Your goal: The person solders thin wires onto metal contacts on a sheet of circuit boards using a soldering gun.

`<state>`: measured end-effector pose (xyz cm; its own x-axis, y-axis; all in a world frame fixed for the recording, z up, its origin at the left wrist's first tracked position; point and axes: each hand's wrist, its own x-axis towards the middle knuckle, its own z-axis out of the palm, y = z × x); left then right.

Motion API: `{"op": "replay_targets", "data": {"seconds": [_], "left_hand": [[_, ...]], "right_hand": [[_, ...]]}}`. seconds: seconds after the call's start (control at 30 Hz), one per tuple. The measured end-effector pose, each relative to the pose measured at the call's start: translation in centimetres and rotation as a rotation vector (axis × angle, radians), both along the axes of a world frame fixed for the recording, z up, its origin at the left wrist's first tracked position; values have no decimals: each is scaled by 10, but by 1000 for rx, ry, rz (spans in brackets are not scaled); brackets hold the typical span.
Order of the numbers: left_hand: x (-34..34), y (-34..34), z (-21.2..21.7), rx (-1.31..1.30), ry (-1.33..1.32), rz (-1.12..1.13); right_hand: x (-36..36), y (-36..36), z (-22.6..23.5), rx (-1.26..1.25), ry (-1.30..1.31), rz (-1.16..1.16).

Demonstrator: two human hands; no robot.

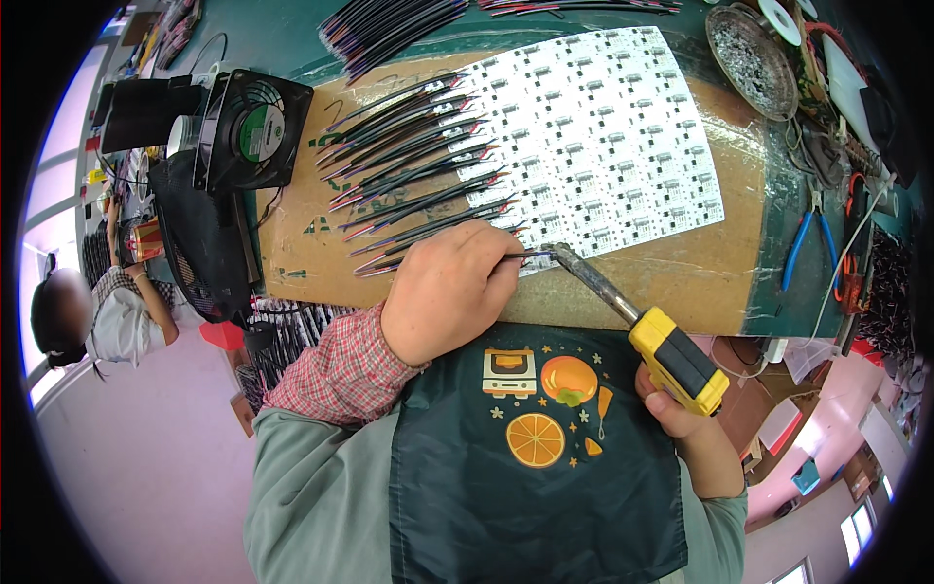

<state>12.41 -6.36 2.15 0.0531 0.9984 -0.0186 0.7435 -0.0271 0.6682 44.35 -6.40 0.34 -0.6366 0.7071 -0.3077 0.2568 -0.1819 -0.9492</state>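
Observation:
My left hand (449, 284) is closed, pinching a thin dark wire (526, 255) at the near left corner of a white sheet of circuit boards (608, 146). In my right hand (673, 417) is a soldering iron (677, 358) with a yellow and black handle. Its dark tip meets or almost meets the wire's end; I cannot tell which. Rows of black wires with red and purple ends (413, 161) run along the sheet's left edge, their ends at the boards. My left fingers hide part of the nearest wires.
The sheet lies on a brown board (671, 282) on a green table. A black fan (255, 131) stands at left; wire bundles (389, 34) lie at the back. At right are a round metal dish (751, 63) and blue-handled pliers (813, 238). Another person (126, 316) sits far left.

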Motion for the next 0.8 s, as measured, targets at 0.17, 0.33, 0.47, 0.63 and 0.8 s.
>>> {"op": "replay_targets", "data": {"seconds": [0.17,0.33,0.47,0.63,0.8], "left_hand": [[0,1,1,2,-29,12],[-4,3,0,-14,-52,-20],[-4,4,3,-52,-41,-51],[-3,3,-1,1,-29,-48],[0,2,-1,43,-22,-38]], "right_hand": [[2,-3,0,24,-4,-10],[2,-4,0,-22,7,-18],[3,-6,-2,-13,10,-1],[0,-2,-1,-28,10,-26],[6,0,-6,52,38,69]]}}
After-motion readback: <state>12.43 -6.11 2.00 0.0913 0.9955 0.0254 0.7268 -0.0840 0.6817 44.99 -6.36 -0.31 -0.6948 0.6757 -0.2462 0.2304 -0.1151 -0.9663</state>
